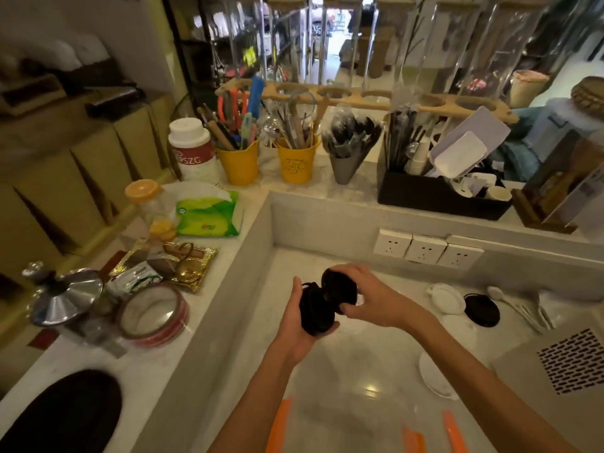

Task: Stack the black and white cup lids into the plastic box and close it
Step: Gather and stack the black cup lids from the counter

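Note:
My left hand point(299, 317) grips a stack of black cup lids point(316, 313) above the counter. My right hand point(366, 297) holds another black lid point(338, 286) tilted against the top of that stack. To the right on the counter lie a white lid point(445, 297) and a black lid point(482, 311) side by side. Another white lid point(433, 376) lies nearer to me on the right. The clear plastic box with orange clasps point(359, 429) sits at the bottom edge, partly under my forearms and hard to make out.
A white plastic spoon point(510, 304) lies right of the lids. A perforated grey panel point(570, 361) is at the far right. Wall sockets point(425, 248) face me. The raised ledge holds tape rolls point(153, 317), a tissue pack point(209, 214), yellow utensil cups point(238, 165) and a black organizer point(438, 194).

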Demonstrator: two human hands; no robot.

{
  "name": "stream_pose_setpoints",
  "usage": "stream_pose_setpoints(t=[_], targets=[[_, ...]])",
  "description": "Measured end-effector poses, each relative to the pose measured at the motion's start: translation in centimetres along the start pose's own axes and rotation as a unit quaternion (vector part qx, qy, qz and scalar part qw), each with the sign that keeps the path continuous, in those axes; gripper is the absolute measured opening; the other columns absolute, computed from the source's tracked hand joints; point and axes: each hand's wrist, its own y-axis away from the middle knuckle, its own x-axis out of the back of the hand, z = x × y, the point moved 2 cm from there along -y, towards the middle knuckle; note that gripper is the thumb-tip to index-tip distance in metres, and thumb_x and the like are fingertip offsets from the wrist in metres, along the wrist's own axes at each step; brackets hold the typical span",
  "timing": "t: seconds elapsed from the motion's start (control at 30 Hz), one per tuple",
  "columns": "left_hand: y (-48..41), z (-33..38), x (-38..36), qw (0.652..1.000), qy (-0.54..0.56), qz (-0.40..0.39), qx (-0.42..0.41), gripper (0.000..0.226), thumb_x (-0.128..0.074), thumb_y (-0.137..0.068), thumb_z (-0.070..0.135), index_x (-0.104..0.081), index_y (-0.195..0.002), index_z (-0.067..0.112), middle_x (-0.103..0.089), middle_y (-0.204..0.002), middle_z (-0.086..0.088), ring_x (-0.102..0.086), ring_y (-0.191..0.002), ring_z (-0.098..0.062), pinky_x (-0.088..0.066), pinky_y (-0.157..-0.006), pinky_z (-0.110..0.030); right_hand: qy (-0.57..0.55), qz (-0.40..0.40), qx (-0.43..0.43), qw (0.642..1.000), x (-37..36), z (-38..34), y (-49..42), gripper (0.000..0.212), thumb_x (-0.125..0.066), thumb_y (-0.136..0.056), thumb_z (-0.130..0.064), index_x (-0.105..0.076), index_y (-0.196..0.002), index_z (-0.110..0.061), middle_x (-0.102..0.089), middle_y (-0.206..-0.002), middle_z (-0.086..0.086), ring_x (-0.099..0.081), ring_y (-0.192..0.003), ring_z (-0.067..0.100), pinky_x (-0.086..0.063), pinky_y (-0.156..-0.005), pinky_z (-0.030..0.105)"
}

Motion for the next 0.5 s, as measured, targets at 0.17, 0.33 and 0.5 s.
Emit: stream_pose_setpoints(t=[0.17,0.33,0.5], targets=[[1.8,0.3,1.0,0.999,0.016,-0.029,-0.006,0.07,-0.046,-0.09,0.073,-0.07,-0.127,0.018,-0.069,-0.131,-0.018,-0.062,-0.127,-0.036,-0.046,-0.107,-0.061,0.077,-0.048,0.072,0.993,-2.3,-2.9,-0.4,0.076,-0.069,-0.084,-0.012,-0.034,-0.146,-0.038,-0.028,-0.15,-0.005,-0.034,-0.137,0.016,-0.044,-0.111,0.031],[2.5,0.8,2.1,0.999,0.016,-0.036,-0.028,0.072,-0.054,-0.085,0.076,-0.071,-0.125,0.018,-0.069,-0.13,-0.018,-0.064,-0.125,-0.035,-0.05,-0.103,-0.06,0.096,-0.073,0.125,0.985,-2.7,-4.1,-0.9,0.077,-0.069,-0.085,-0.007,-0.034,-0.144,-0.041,-0.027,-0.15,-0.013,-0.032,-0.138,0.011,-0.041,-0.113,0.026],[2.2,1.1,2.0,0.999,0.003,-0.004,-0.049,0.064,-0.062,-0.083,0.072,-0.075,-0.118,0.019,-0.073,-0.123,-0.016,-0.07,-0.116,-0.032,-0.053,-0.101,-0.059,0.123,-0.097,0.141,0.978,-3.1,-4.7,-0.9,0.074,-0.069,-0.087,-0.009,-0.036,-0.144,-0.042,-0.027,-0.151,-0.015,-0.03,-0.137,0.009,-0.036,-0.113,0.022]])
